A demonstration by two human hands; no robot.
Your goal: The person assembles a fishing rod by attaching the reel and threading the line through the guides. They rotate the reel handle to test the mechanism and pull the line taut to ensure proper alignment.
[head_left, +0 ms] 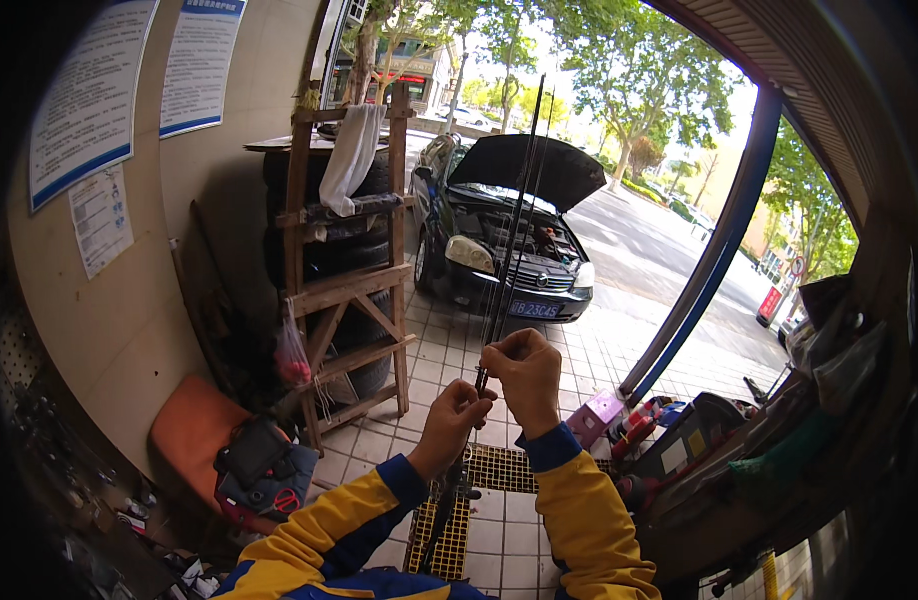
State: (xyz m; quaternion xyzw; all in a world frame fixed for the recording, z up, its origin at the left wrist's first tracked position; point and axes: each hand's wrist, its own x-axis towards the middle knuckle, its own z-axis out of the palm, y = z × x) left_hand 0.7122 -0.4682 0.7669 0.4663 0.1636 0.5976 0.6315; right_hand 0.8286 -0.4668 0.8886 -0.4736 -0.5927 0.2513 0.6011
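Note:
A fishing rod (519, 225), long, thin and black, rises from my hands toward the open doorway. Beside its main shaft run thinner dark lengths, and I cannot tell whether they are joined to it. My left hand (451, 424) is closed around the lower shaft, thumb and fingers pressed together. Just above it, my right hand (527, 372) pinches at the shaft with thumb and forefinger; anything small between those fingertips is hidden. Below both hands the rod's dark handle (442, 520) hangs down, with a small reel-like part on its side.
A wooden rack (344, 297) with stacked tyres (279, 220) stands left. Ahead is a black car (519, 235), bonnet raised. An orange chair (194, 425) bears a dark bag and red scissors (286, 500). Yellow grating (504, 468) lies below; a pink box (596, 412) and bottles are right.

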